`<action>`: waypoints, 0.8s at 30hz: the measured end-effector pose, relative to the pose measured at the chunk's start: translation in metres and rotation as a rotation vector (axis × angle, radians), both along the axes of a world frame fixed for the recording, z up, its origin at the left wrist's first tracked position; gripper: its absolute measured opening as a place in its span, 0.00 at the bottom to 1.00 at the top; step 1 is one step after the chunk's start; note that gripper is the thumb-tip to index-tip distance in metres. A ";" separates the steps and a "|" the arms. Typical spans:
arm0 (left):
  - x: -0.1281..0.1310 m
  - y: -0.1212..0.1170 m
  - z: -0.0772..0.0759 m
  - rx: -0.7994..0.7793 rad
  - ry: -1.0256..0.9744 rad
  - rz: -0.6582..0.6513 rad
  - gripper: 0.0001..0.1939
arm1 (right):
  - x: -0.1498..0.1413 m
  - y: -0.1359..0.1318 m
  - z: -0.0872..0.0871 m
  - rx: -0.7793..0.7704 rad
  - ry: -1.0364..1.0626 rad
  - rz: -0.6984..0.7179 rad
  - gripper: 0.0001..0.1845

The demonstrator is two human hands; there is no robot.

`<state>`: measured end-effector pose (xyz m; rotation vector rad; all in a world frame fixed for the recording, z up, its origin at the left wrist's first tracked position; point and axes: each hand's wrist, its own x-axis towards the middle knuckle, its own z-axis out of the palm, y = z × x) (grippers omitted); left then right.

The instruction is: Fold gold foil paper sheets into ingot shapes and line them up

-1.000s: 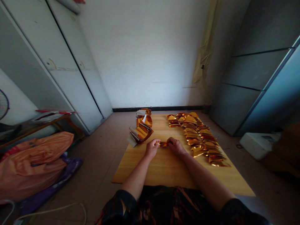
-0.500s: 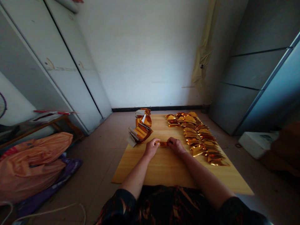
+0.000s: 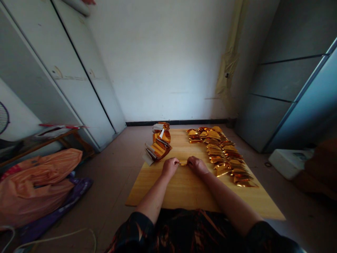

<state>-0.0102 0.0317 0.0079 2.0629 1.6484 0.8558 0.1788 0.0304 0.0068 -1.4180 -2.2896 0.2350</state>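
Observation:
My left hand (image 3: 170, 167) and my right hand (image 3: 197, 166) pinch opposite ends of a small folded piece of gold foil (image 3: 183, 163), low over a pale wooden board (image 3: 168, 189). Most of that piece is hidden by my fingers. Past my right hand, many folded gold foil pieces (image 3: 223, 154) lie in overlapping rows. Beyond my left hand sits a loose pile of gold foil sheets (image 3: 158, 149) with some white paper among them.
The board lies on a tiled floor. To the left are an orange plastic bag (image 3: 34, 186) on purple fabric (image 3: 63, 207), a low wooden shelf (image 3: 52, 138) and white cabinet doors (image 3: 79, 77). A white box (image 3: 289, 163) and grey cabinet panels (image 3: 279, 95) stand to the right.
The foil between my hands looks flatter and paler than before, with less shine. My hands have barely shifted.

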 end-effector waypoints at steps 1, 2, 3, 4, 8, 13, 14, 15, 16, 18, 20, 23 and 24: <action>0.000 0.000 0.000 -0.004 0.004 0.003 0.10 | 0.000 0.000 0.001 -0.002 -0.018 -0.005 0.09; 0.000 0.000 0.001 -0.006 0.008 0.006 0.10 | 0.000 -0.001 0.001 -0.002 -0.033 -0.008 0.10; 0.000 -0.001 0.001 -0.008 0.012 0.010 0.10 | -0.001 -0.002 0.002 0.000 -0.046 -0.008 0.10; 0.001 -0.001 0.001 -0.008 0.016 0.015 0.11 | -0.001 -0.003 0.003 0.003 -0.059 -0.008 0.10; 0.002 -0.003 0.003 0.003 0.049 0.022 0.10 | 0.000 -0.008 0.007 0.022 -0.148 -0.045 0.11; 0.005 -0.004 0.007 -0.013 0.110 0.052 0.09 | 0.000 -0.011 0.009 0.017 -0.225 -0.068 0.15; 0.005 -0.004 0.008 -0.024 0.121 0.056 0.09 | -0.001 -0.011 0.010 0.007 -0.234 -0.068 0.15; 0.006 -0.003 0.009 -0.036 0.129 0.058 0.09 | -0.001 -0.011 0.010 0.000 -0.243 -0.069 0.15; 0.006 -0.003 0.010 -0.045 0.131 0.056 0.09 | -0.001 -0.011 0.011 -0.004 -0.251 -0.070 0.15; 0.005 -0.002 0.010 -0.051 0.118 0.052 0.10 | -0.002 -0.011 0.012 -0.006 -0.262 -0.075 0.15; 0.004 -0.001 0.010 -0.054 0.094 0.058 0.10 | -0.002 -0.011 0.012 -0.006 -0.263 -0.078 0.16; 0.003 0.002 0.008 -0.085 0.053 0.087 0.10 | -0.003 -0.011 0.012 -0.022 -0.243 -0.094 0.16; 0.002 0.003 0.007 -0.103 0.040 0.097 0.10 | -0.004 -0.011 0.012 -0.036 -0.229 -0.103 0.16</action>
